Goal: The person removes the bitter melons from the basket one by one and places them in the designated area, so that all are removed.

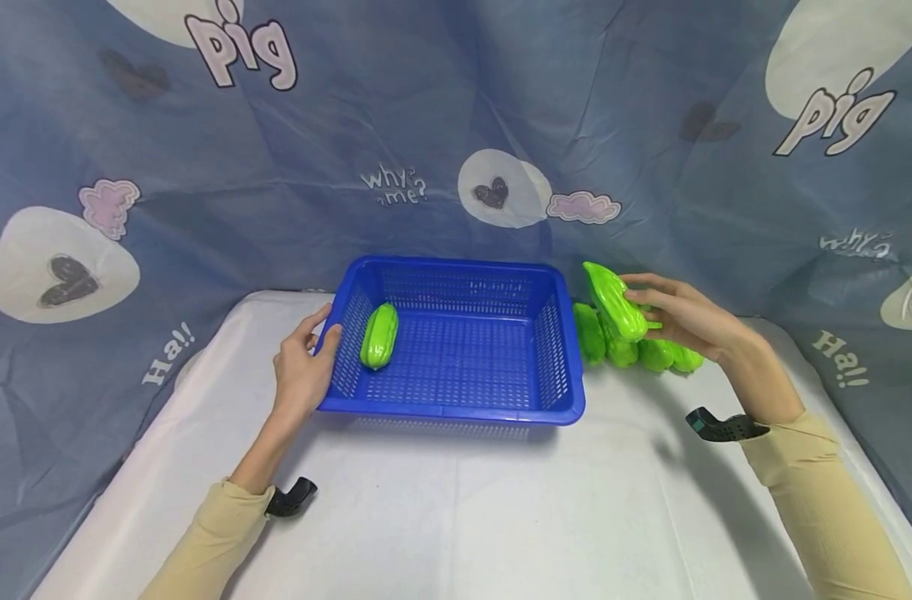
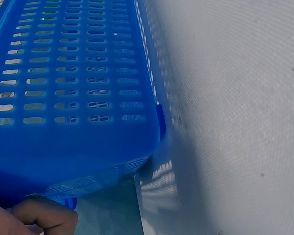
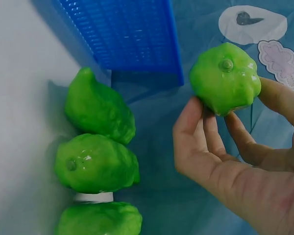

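My right hand [image 1: 689, 315] holds a glossy, lumpy green bitter melon [image 1: 613, 300] in the air beside the basket's right wall. Thumb and fingertips pinch it around its sides; in the right wrist view its blunt, stubbed end [image 3: 227, 64] shows. A blue plastic basket [image 1: 456, 412] with slotted walls stands in front of me. At its left rim my left hand [image 1: 303, 371] grips the edge, thumb over the top and fingers outside. Inside, near the left wall, lies one bitter melon [image 1: 380, 336].
Several more bitter melons [image 1: 656, 355] lie in a row on the white table [image 1: 456, 508] just right of the basket; one [image 3: 100, 105] is nearest to it in the right wrist view. Behind the table hangs a blue printed cloth [image 1: 426, 100].
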### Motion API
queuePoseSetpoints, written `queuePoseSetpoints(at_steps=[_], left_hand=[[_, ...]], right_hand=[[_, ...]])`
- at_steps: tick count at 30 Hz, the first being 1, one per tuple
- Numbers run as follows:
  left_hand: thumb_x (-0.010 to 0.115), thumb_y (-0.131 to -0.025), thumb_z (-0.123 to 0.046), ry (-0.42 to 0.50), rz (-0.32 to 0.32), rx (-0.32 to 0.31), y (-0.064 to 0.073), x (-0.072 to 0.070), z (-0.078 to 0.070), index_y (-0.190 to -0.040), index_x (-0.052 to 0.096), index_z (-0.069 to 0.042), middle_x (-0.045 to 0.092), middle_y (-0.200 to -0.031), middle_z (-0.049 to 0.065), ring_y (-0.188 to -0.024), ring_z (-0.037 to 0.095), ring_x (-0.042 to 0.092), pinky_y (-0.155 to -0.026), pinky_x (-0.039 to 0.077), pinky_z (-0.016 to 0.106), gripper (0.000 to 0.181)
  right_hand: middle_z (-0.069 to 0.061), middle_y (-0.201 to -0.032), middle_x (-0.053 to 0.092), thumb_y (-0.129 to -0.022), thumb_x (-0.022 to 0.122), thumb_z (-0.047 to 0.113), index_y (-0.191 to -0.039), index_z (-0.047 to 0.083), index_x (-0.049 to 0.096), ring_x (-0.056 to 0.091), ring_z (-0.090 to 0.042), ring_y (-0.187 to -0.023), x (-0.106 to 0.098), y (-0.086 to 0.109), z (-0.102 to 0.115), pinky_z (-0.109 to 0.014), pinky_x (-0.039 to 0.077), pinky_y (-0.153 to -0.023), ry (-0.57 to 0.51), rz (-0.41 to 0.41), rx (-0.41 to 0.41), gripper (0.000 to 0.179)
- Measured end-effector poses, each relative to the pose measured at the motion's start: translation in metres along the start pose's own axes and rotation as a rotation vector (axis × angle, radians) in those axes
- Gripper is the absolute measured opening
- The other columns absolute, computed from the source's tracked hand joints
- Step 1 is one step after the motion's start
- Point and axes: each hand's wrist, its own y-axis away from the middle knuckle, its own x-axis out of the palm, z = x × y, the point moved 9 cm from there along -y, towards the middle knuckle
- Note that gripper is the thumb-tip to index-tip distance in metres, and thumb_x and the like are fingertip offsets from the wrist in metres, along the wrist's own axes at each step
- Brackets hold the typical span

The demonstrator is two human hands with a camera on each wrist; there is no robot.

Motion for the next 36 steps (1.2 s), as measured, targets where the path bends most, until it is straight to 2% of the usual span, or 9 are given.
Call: queuePoseSetpoints(at_steps=[7, 13, 19, 25, 27, 29, 31, 33, 36], left_hand=[[0.058, -0.112, -0.034, 0.013, 0.0, 0.001, -0.001, 0.003, 0.001, -0.158, 0.056, -0.017, 0.047, -0.081, 0.002, -0.052, 0.002, 0.035, -0.049, 0.034, 0.023, 0.049], [0.057, -0.112, -0.035, 0.013, 0.004, -0.002, -0.001, 0.003, 0.0, -0.159, 0.055, -0.018, 0.045, -0.082, 0.002, -0.054, 0.004, 0.035, -0.051, 0.034, 0.024, 0.05], [0.057, -0.112, -0.035, 0.001, -0.001, -0.004, -0.001, 0.001, 0.0, -0.159, 0.056, -0.018, 0.046, -0.08, 0.001, -0.054, 0.003, 0.036, -0.05, 0.034, 0.024, 0.05], [0.057, -0.112, -0.034, -0.004, -0.003, -0.012, 0.001, -0.001, 0.001, -0.159, 0.055, -0.017, 0.045, -0.083, 0.003, -0.058, 0.006, 0.036, -0.054, 0.034, 0.025, 0.05], [0.056, -0.112, -0.034, -0.004, -0.002, -0.013, 0.001, -0.001, 0.001, -0.159, 0.055, -0.017, 0.045, -0.084, 0.003, -0.058, 0.006, 0.035, -0.055, 0.034, 0.025, 0.05], [0.056, -0.112, -0.034, -0.006, -0.003, -0.011, 0.001, -0.001, 0.0, -0.159, 0.055, -0.017, 0.045, -0.085, 0.003, -0.057, 0.006, 0.035, -0.054, 0.034, 0.025, 0.05], [0.056, -0.112, -0.034, -0.006, -0.003, -0.008, 0.0, -0.001, 0.0, -0.159, 0.055, -0.017, 0.045, -0.084, 0.003, -0.057, 0.006, 0.035, -0.054, 0.033, 0.025, 0.049], [0.057, -0.112, -0.034, -0.006, -0.001, -0.005, 0.0, -0.001, 0.0, -0.159, 0.055, -0.017, 0.046, -0.084, 0.003, -0.056, 0.006, 0.035, -0.053, 0.033, 0.025, 0.049], [0.057, -0.112, -0.033, 0.0, 0.0, -0.002, 0.0, 0.0, 0.001, -0.159, 0.056, -0.017, 0.047, -0.082, 0.003, -0.055, 0.005, 0.036, -0.051, 0.033, 0.024, 0.049]], right_hand=[[0.013, -0.141, 0.049, -0.115, 0.05, 0.034, -0.163, 0.019, 0.033, 0.062, -0.002, -0.109, -0.008, 0.001, -0.007, -0.029, 0.055, -0.091, 0.062, -0.022, 0.02, 0.053], [0.014, -0.147, 0.041, -0.116, 0.049, 0.037, -0.164, 0.023, 0.032, 0.062, 0.001, -0.115, -0.03, 0.01, -0.016, -0.029, 0.056, -0.092, 0.096, -0.068, 0.03, 0.053], [-0.009, -0.175, 0.018, -0.117, 0.043, 0.041, -0.172, 0.021, 0.017, 0.055, -0.005, -0.135, -0.055, 0.02, -0.033, -0.025, 0.055, -0.098, 0.13, -0.085, 0.042, 0.064], [0.016, -0.148, 0.042, -0.117, 0.045, 0.034, -0.17, 0.018, 0.019, 0.064, 0.005, -0.118, -0.076, 0.027, -0.048, -0.023, 0.057, -0.096, 0.036, -0.101, 0.027, 0.061], [0.018, -0.144, 0.043, -0.117, 0.045, 0.033, -0.172, 0.015, 0.015, 0.065, 0.006, -0.116, -0.082, 0.028, -0.052, -0.022, 0.057, -0.095, 0.017, -0.106, 0.027, 0.065], [0.004, -0.161, 0.04, -0.117, 0.045, 0.034, -0.174, 0.013, 0.009, 0.062, 0.004, -0.121, -0.086, 0.03, -0.056, -0.021, 0.057, -0.095, 0.015, -0.113, 0.043, 0.07], [-0.009, -0.176, 0.022, -0.117, 0.044, 0.037, -0.175, 0.012, 0.003, 0.059, -0.003, -0.132, -0.09, 0.031, -0.061, -0.019, 0.057, -0.095, 0.035, -0.122, 0.066, 0.075], [-0.01, -0.181, 0.007, -0.117, 0.044, 0.039, -0.175, 0.012, -0.001, 0.057, 0.0, -0.131, -0.095, 0.033, -0.066, -0.018, 0.056, -0.095, 0.054, -0.13, 0.085, 0.078], [-0.011, -0.18, 0.008, -0.117, 0.044, 0.041, -0.175, 0.013, -0.002, 0.057, -0.005, -0.135, -0.104, 0.035, -0.075, -0.02, 0.056, -0.097, 0.061, -0.148, 0.105, 0.078]])
